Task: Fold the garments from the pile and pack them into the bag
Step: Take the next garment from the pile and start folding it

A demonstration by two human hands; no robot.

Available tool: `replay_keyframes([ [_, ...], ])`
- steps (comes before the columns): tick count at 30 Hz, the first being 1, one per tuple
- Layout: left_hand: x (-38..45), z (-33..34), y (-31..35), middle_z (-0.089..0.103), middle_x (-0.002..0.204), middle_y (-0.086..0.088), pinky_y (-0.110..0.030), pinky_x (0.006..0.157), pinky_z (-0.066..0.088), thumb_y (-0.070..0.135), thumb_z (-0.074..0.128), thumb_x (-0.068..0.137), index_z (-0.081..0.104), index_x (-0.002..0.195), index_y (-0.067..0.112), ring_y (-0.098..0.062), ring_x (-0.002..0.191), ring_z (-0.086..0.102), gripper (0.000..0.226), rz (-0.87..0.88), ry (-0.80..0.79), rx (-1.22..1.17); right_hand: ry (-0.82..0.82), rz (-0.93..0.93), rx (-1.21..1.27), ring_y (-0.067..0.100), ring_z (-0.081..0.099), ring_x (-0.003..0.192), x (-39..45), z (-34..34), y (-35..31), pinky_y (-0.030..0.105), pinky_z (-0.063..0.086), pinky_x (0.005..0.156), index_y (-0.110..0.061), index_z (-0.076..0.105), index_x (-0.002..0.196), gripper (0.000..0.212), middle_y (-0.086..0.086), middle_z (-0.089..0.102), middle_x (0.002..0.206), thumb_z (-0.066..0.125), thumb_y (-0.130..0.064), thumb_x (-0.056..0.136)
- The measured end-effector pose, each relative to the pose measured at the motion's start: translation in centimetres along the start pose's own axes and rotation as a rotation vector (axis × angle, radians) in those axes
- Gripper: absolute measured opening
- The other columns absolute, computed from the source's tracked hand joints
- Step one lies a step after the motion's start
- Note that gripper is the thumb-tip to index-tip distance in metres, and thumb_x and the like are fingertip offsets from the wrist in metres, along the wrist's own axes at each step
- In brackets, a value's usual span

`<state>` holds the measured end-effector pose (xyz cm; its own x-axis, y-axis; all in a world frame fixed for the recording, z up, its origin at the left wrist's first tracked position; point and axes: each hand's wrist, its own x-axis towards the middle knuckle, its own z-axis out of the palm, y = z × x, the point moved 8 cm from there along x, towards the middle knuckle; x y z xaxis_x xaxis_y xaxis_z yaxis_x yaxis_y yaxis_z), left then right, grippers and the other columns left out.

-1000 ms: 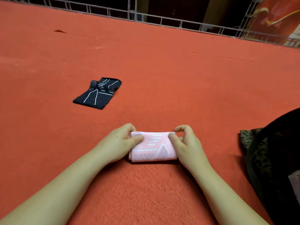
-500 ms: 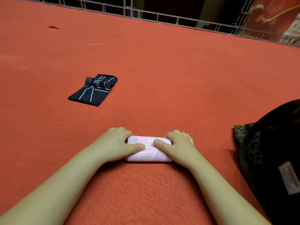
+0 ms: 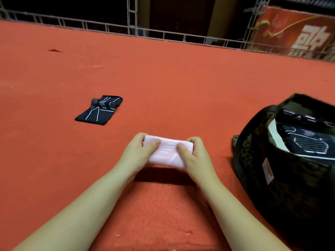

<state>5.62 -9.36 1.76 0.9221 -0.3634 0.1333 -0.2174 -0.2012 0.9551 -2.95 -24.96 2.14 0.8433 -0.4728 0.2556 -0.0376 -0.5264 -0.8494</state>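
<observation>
Head view: folded pink garment (image 3: 167,153) pinched between left hand (image 3: 137,153) and right hand (image 3: 196,156).

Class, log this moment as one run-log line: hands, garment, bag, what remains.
left hand + right hand: hold folded pink garment lifted | bag: open, dark garments inside | remaining: black garment on carpet

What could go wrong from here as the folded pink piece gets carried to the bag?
1. The pink garment is gripped only at its ends by the left hand and right hand; it looks lifted off the carpet, so the fold may spring open.
2. The bag already holds dark garments near its mouth, so the new piece could sit high and slip out.
3. The black garment lies far on the left, easy to overlook.
</observation>
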Motion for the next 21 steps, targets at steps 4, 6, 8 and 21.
replay_keyframes([
  [4,-0.8,1.0,4.8,0.050,0.071,-0.005,-0.028,0.048,0.040,0.032,0.054,0.093,0.053,0.083,-0.002,-0.016,0.058,0.046,0.036,0.050,0.080,-0.002,0.032,0.031,-0.096,0.029,0.066,0.074,-0.8,-4.4,-3.0,0.044,0.055,0.067,-0.023,0.046,0.096,0.029,0.002,0.063,0.089,0.052,-0.050,0.084],
  [6,-1.1,1.6,7.3,0.047,0.067,0.001,-0.030,0.053,0.032,0.037,0.052,0.093,0.049,0.071,0.007,-0.014,0.059,0.040,0.037,0.093,0.090,0.040,0.063,0.003,-0.244,0.033,0.065,0.083,-1.1,-7.2,-5.3,0.044,0.052,0.074,-0.021,0.048,0.100,0.035,0.007,0.064,0.098,0.048,-0.053,0.086],
  [8,-1.4,2.9,10.0,0.043,0.062,0.004,-0.023,0.049,0.030,0.039,0.051,0.093,0.044,0.064,0.014,-0.013,0.057,0.037,0.039,0.121,0.070,0.021,0.123,-0.018,-0.303,0.028,0.063,0.092,-1.8,-10.8,-7.5,0.038,0.048,0.081,-0.020,0.051,0.104,0.038,0.004,0.064,0.104,0.044,-0.054,0.089],
  [21,-2.8,19.1,22.6,0.057,0.114,-0.007,-0.028,0.062,0.052,0.036,0.064,0.086,0.046,0.127,0.018,-0.021,0.086,0.060,0.048,0.199,-0.252,-0.075,0.323,0.067,-0.085,0.020,0.060,0.079,-1.5,-31.0,-3.9,0.036,0.049,0.073,-0.011,0.061,0.099,0.023,0.006,0.066,0.092,0.066,-0.027,0.085],
])
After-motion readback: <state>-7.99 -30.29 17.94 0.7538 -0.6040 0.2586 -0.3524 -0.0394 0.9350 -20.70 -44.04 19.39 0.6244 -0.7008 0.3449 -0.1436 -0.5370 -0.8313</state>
